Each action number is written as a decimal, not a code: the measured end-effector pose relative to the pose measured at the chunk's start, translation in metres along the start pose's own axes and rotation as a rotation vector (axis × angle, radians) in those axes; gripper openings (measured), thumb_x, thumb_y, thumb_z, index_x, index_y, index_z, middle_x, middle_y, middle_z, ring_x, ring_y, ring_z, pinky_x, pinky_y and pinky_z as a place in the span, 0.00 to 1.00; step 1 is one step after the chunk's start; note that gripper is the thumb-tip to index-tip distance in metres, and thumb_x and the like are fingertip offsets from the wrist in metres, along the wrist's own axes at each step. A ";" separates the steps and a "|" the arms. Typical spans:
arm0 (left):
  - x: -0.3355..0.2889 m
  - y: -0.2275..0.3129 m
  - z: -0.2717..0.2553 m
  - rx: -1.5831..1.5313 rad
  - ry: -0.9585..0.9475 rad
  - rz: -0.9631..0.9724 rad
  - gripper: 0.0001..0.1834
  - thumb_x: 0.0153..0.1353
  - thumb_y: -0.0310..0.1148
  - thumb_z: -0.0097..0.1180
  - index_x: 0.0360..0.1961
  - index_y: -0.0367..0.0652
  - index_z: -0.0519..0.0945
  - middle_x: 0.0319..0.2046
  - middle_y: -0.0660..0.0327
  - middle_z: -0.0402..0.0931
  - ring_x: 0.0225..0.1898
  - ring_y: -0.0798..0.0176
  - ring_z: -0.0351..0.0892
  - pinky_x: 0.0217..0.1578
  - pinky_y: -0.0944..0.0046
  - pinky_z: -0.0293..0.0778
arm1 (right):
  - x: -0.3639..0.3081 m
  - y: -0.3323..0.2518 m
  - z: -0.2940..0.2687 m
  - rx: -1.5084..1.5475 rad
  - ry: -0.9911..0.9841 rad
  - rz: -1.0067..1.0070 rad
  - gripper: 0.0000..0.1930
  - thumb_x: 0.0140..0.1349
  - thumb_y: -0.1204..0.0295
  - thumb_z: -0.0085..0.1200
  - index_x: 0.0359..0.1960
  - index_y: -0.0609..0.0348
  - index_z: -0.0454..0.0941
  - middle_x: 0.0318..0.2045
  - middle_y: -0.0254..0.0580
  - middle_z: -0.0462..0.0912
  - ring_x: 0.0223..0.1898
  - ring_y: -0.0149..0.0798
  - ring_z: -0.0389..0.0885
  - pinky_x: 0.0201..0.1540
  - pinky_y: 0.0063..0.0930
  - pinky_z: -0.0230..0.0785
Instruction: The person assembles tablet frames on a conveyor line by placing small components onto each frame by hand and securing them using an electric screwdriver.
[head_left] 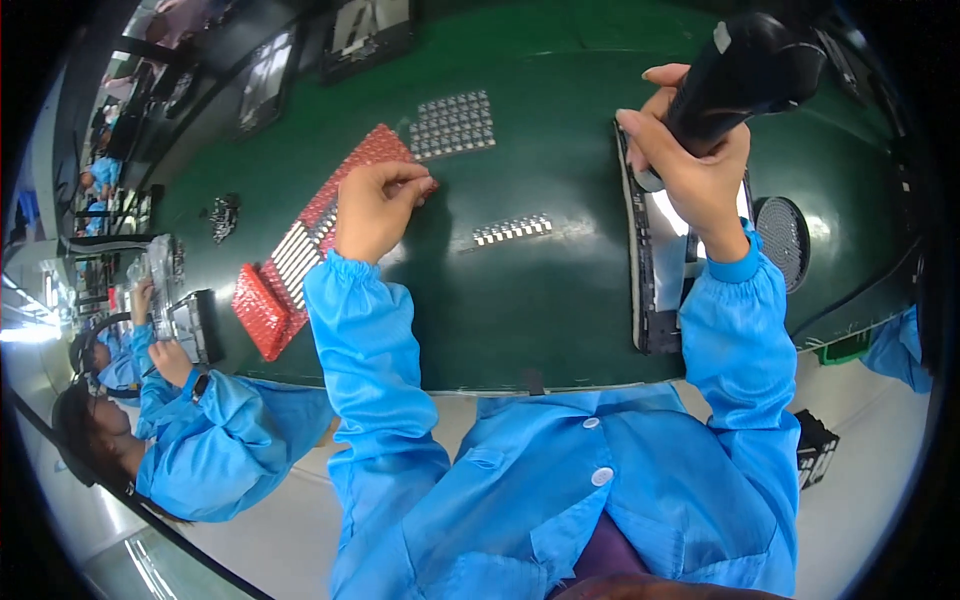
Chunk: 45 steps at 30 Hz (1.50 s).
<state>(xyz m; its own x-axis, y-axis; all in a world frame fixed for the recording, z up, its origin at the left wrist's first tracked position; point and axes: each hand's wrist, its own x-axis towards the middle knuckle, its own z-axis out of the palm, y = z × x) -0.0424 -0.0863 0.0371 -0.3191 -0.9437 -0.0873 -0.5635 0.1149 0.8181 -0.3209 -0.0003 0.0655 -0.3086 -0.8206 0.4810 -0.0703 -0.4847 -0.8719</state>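
My right hand (700, 165) is wrapped round a thick black handheld tool (750, 80), its kind not clear from this angle. The tool's lower end is over a flat black-framed panel (645, 290) with a bright, shiny surface, which lies partly under my right hand and forearm. My left hand (378, 208) has its thumb and fingers pinched together above red bubble wrap (360, 155); what they hold, if anything, is too small to make out. On the wrap beside that hand lie several pale metal strips (295, 260). A short row of small silvery parts (512, 230) sits between my hands.
A grid of small metallic parts (452, 125) lies farther back on the green table (520, 330). A round black tray (781, 243) is right of the panel. Small dark parts (224, 217) lie left. Dark frames (367, 35) stand behind. A co-worker in blue (215, 445) sits at left.
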 end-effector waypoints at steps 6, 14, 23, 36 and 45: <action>-0.018 -0.014 -0.043 0.099 0.203 0.007 0.07 0.52 0.24 0.58 0.31 0.31 0.81 0.21 0.58 0.79 0.23 0.72 0.77 0.25 0.72 0.72 | -0.005 -0.003 -0.004 0.007 0.016 0.060 0.14 0.49 0.83 0.60 0.38 0.65 0.72 0.18 0.32 0.74 0.18 0.23 0.72 0.19 0.16 0.63; 0.046 0.000 -0.030 0.337 0.062 0.375 0.16 0.47 0.30 0.64 0.38 0.37 0.80 0.32 0.52 0.79 0.30 0.61 0.80 0.34 0.66 0.74 | 0.005 -0.011 -0.003 0.010 0.006 0.027 0.17 0.51 0.81 0.58 0.43 0.66 0.71 0.18 0.31 0.73 0.18 0.22 0.71 0.20 0.15 0.61; 0.121 0.005 -0.016 0.480 -0.206 0.151 0.25 0.36 0.34 0.72 0.38 0.36 0.80 0.35 0.52 0.79 0.37 0.58 0.78 0.41 0.63 0.73 | -0.004 -0.061 -0.083 -0.120 0.247 -0.160 0.22 0.53 0.79 0.53 0.51 0.70 0.66 0.15 0.36 0.71 0.17 0.28 0.70 0.24 0.21 0.64; 0.116 -0.004 -0.019 0.346 -0.224 0.049 0.11 0.43 0.23 0.67 0.28 0.30 0.79 0.23 0.60 0.78 0.24 0.71 0.74 0.26 0.70 0.71 | -0.044 -0.041 -0.170 -0.100 0.405 -0.147 0.15 0.51 0.81 0.56 0.41 0.69 0.68 0.17 0.39 0.73 0.15 0.32 0.72 0.20 0.25 0.66; 0.017 0.066 0.046 0.384 0.152 0.332 0.09 0.44 0.23 0.66 0.25 0.33 0.78 0.21 0.60 0.78 0.23 0.73 0.74 0.26 0.73 0.69 | -0.040 -0.023 -0.172 -0.235 0.348 -0.136 0.14 0.50 0.79 0.59 0.38 0.68 0.72 0.17 0.37 0.76 0.16 0.30 0.74 0.20 0.22 0.67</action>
<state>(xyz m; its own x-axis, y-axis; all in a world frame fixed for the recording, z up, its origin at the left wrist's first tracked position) -0.1203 -0.0808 0.0631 -0.4299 -0.8682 0.2478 -0.6986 0.4937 0.5178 -0.4706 0.0956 0.0503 -0.5801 -0.5835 0.5684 -0.3339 -0.4662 -0.8193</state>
